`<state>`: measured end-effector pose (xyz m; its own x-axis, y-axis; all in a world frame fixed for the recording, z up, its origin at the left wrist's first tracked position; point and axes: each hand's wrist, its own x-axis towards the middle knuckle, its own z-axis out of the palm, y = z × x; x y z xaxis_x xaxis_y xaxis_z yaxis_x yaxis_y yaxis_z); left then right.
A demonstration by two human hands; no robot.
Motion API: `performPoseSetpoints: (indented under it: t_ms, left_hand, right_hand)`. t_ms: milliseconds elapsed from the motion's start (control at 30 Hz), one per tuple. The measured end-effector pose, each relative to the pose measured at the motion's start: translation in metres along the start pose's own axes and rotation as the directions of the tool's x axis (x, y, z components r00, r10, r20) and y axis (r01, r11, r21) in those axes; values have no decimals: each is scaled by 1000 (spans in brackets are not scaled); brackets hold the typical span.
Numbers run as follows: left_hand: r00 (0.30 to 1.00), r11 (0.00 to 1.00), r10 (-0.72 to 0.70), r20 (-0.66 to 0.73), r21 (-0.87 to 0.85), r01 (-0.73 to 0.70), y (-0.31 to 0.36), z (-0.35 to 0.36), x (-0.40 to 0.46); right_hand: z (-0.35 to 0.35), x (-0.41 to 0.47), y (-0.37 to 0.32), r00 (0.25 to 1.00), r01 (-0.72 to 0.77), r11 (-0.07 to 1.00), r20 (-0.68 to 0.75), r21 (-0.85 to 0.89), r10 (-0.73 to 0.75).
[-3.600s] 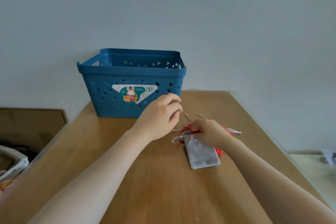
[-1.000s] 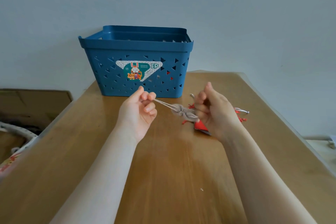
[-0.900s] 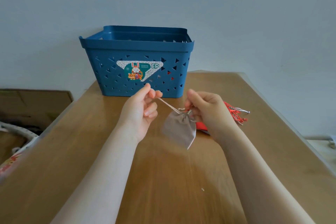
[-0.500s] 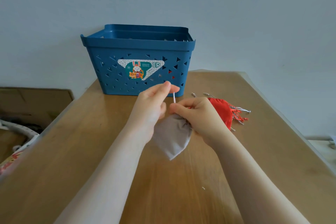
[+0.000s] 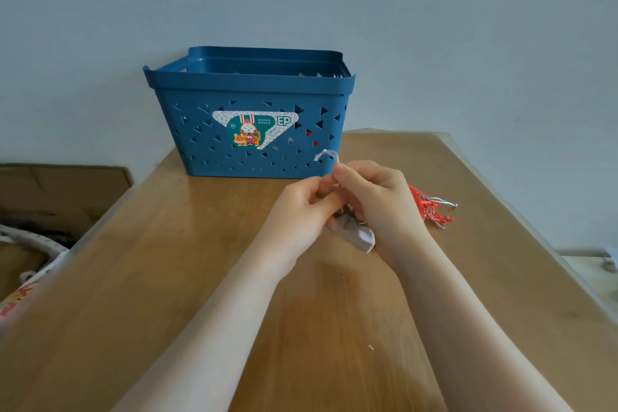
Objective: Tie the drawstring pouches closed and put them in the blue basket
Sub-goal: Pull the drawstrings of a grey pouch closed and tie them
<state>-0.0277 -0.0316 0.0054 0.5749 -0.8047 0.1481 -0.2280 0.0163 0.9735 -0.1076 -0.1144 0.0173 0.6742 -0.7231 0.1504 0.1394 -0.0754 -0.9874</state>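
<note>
A grey drawstring pouch point(image 5: 355, 233) hangs between my two hands just above the wooden table point(image 5: 167, 278), its gathered neck hidden by my fingers. My left hand point(image 5: 302, 211) and my right hand point(image 5: 374, 199) touch each other and both pinch the pouch's pale cord, whose loop point(image 5: 327, 154) curls up above my right thumb. The blue basket point(image 5: 249, 112) stands behind them against the wall, with bits of red showing through its holes. Red pouches with red and grey cords point(image 5: 433, 207) lie on the table behind my right hand, mostly hidden.
The table's right edge point(image 5: 521, 221) runs close by the red pouches. A brown cardboard box point(image 5: 63, 191) and a white basket rim point(image 5: 36, 244) sit lower at the left, beyond the table's left edge. A plain wall stands behind the blue basket.
My hands lifted the grey pouch off the table pile, pulled its cords apart so the neck gathered, then came together; now they touch, with a cord loop sticking up.
</note>
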Motion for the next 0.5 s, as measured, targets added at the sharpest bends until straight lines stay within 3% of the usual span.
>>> performPoseSetpoints:
  t_ms: [100,167,233,300,333,400,467,500]
  left_hand:
    - [998,997,-59,-12,-41,58,-1,-5,2]
    - [990,962,-138,3,-236,135,0,-6,2]
    - [971,810,-231,64,-541,228,3,-7,3]
    - [954,692,-286,95,-668,274,3,-7,4]
    - [949,707,-303,82,-649,282,3,-5,4]
    - [963,863,-268,-2,-444,239,3,-3,4]
    - [990,992,-119,-76,-62,114,1,-2,2]
    - [997,986,-12,-76,166,24,-2,-2,1]
  right_hand:
    - [0,-1,1,999,34,999,33,-7,-33]
    - [-2,-1,1,1000,-16,998,15,57,15]
    - [-3,2,2,996,-75,991,-41,115,80]
    - [-4,5,3,990,-87,981,-99,171,105]
    - [-5,7,2,989,-74,980,-114,186,97]
    - [-8,8,0,995,-5,989,-96,146,20]
    - [-11,9,-4,997,57,995,-52,86,-53]
    - [-12,9,-5,998,61,996,-35,61,-59]
